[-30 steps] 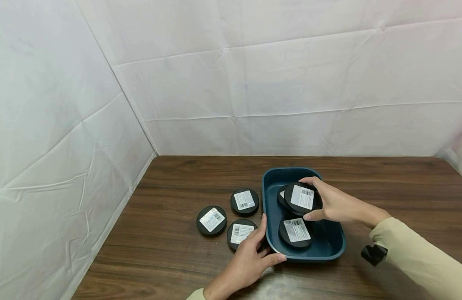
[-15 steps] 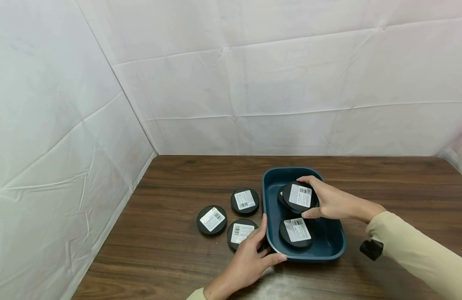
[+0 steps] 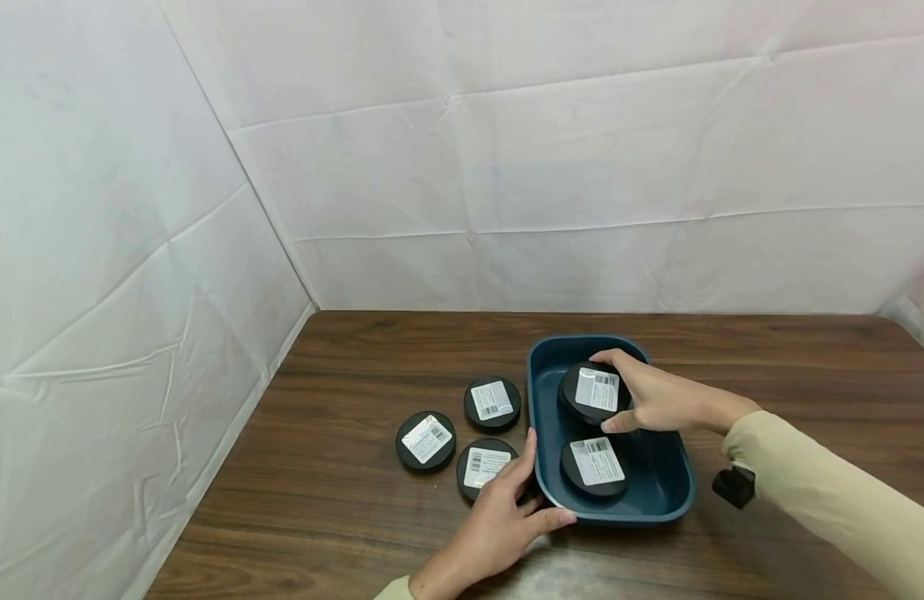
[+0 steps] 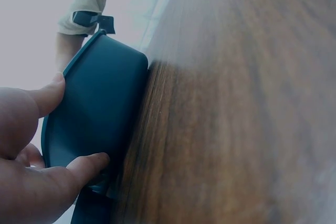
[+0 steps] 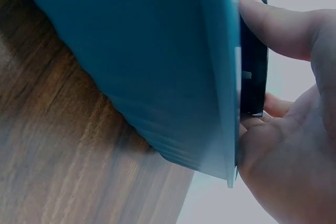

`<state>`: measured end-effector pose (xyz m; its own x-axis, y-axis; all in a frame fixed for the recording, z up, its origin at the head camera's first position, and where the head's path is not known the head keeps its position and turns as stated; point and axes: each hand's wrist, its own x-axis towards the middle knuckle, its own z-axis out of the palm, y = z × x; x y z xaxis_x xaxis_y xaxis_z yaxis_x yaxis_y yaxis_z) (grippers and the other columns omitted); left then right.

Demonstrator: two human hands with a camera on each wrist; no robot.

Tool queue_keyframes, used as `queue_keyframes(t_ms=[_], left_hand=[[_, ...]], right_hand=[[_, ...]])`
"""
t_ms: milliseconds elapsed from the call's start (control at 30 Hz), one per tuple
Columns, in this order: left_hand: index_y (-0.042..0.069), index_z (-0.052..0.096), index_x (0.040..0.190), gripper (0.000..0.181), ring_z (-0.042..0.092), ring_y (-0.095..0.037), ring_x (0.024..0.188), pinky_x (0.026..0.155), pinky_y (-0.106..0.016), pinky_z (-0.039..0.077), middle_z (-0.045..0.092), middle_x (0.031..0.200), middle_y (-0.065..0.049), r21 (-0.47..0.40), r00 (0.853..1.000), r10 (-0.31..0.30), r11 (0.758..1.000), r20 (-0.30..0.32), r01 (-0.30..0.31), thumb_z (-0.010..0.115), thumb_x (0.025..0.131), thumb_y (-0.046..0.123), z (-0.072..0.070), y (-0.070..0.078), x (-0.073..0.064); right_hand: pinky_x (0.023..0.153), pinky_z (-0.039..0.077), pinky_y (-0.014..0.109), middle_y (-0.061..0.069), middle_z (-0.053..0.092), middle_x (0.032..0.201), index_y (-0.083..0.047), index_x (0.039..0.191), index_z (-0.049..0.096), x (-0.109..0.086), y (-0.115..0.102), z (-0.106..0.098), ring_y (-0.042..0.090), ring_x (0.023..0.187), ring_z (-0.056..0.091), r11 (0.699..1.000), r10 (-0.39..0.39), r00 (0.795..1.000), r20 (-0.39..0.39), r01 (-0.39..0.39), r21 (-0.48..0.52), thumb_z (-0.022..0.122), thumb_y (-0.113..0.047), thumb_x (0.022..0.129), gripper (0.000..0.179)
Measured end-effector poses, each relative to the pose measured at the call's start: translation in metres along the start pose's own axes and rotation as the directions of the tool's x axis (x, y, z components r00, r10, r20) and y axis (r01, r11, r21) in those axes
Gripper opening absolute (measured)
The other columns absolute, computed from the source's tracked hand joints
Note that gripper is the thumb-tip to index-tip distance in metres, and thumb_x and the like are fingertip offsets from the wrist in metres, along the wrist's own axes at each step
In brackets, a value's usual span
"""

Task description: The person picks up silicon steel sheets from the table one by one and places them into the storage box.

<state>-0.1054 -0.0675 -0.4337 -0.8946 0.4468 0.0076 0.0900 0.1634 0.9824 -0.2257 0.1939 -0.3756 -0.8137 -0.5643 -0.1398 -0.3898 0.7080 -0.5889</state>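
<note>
In the head view my right hand [image 3: 652,396] grips a black round disc with a white barcode label [image 3: 597,390] between thumb and fingers. It lies over another black disc, now almost wholly hidden, in the blue tray [image 3: 664,487]. Nearer me, a second labelled disc [image 3: 596,465] lies in the tray. My left hand [image 3: 491,525] touches the tray's near left corner with extended thumb and fingers; in the left wrist view its thumb and a finger press the tray wall [image 4: 100,98]. The right wrist view shows the gripped disc's dark side [image 5: 253,72] above the tray rim.
Left of the tray, three more black labelled discs lie on the brown wooden table [image 3: 319,500]: a far one [image 3: 491,403], a left one [image 3: 425,442] and a near one [image 3: 486,467] beside my left hand. White sheets [image 3: 566,167] hang behind and at the left.
My right hand has shifted slightly left with its disc, which now covers the lower disc's label and lines up over it. The left hand and the tray stay put.
</note>
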Motion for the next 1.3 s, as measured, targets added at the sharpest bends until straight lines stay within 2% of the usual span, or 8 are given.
queue_keyframes(t_ms=[267,433,767,1300], left_hand=[[0.010,0.010,0.161,0.095,0.035,-0.029,0.148,0.106,-0.025,0.048,0.022,0.165,-0.019,-0.002,1.000,-0.001,1.000,0.009,0.001,0.073,0.091,0.023,0.001,-0.002,0.000],[0.011,0.010,0.162,0.096,0.035,-0.028,0.148,0.107,-0.024,0.048,0.021,0.165,-0.019,-0.005,1.000,-0.008,1.000,0.015,0.008,0.073,0.091,0.024,0.001,-0.002,0.000],[0.010,0.010,0.162,0.096,0.035,-0.029,0.148,0.106,-0.024,0.048,0.022,0.164,-0.020,-0.004,1.000,-0.019,1.000,0.013,0.019,0.073,0.091,0.025,0.001,-0.002,-0.001],[0.011,0.010,0.162,0.096,0.035,-0.028,0.148,0.106,-0.023,0.048,0.022,0.164,-0.019,0.001,1.000,-0.024,1.000,0.012,0.024,0.073,0.090,0.026,0.001,-0.003,0.000]], right_hand=[[0.107,0.042,0.061,0.026,0.038,0.148,0.001,0.153,0.021,0.008,0.002,-0.003,0.037,0.130,0.048,1.000,0.004,0.999,0.045,-0.004,-0.015,0.077,-0.039,0.089,0.094],[0.107,0.042,0.061,0.025,0.040,0.147,0.002,0.152,0.022,0.011,0.005,-0.002,0.036,0.128,0.049,0.999,0.000,0.999,0.033,0.001,-0.041,0.077,-0.040,0.088,0.094],[0.109,0.039,0.065,0.028,0.037,0.150,0.003,0.153,0.022,0.014,0.002,-0.002,0.041,0.133,0.046,0.996,0.001,1.000,0.026,0.001,-0.084,0.076,-0.036,0.090,0.092],[0.110,0.039,0.065,0.029,0.037,0.151,0.003,0.154,0.021,0.020,0.001,-0.004,0.044,0.135,0.044,0.996,0.040,0.998,0.052,-0.036,-0.079,0.075,-0.038,0.090,0.094]])
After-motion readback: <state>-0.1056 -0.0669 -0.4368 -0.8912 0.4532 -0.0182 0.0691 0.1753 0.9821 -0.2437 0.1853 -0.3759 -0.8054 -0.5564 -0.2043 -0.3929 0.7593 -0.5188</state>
